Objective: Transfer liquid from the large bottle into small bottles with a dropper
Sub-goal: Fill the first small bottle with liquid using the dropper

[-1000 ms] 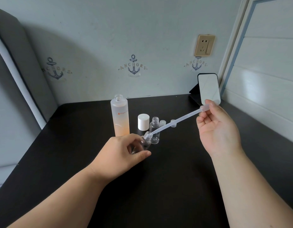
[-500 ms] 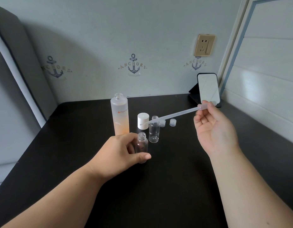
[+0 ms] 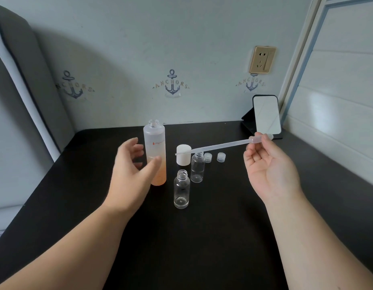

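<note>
black worktop [image 3: 202, 237] set against a pale wall with anchor prints. large bottle [image 3: 154, 151] stands upright and uncapped toward the back left of centre, frosted, its lower part orange with liquid. left hand [image 3: 132, 170] is spread beside it, fingers relaxed and apart, thumb crossing in front of the bottle's lower body; whether the thumb touches it, cannot tell; the hand holds nothing. right hand [image 3: 269, 170] is raised palm-up on the right, thumb and forefinger pinching the bulb end of the dropper [image 3: 221, 145], other fingers loosely curled. the dropper runs nearly level to the left, its tip lying in front of the white cap [image 3: 183, 155], above the worktop and clear of any bottle mouth. near small bottle [image 3: 181, 189] stands upright and open at centre, clear, with a thin layer of liquid at its base. far small bottle [image 3: 197, 167] stands upright and open just behind and to the right of it, beside the white cap; it looks empty. two small clear caps [image 3: 214, 157] sit on the worktop to the right of the far bottle, apart from each other. a phone [image 3: 266, 115] leans on a dark stand at the back right corner. a gold wall socket [image 3: 262, 59] is above it.
</note>
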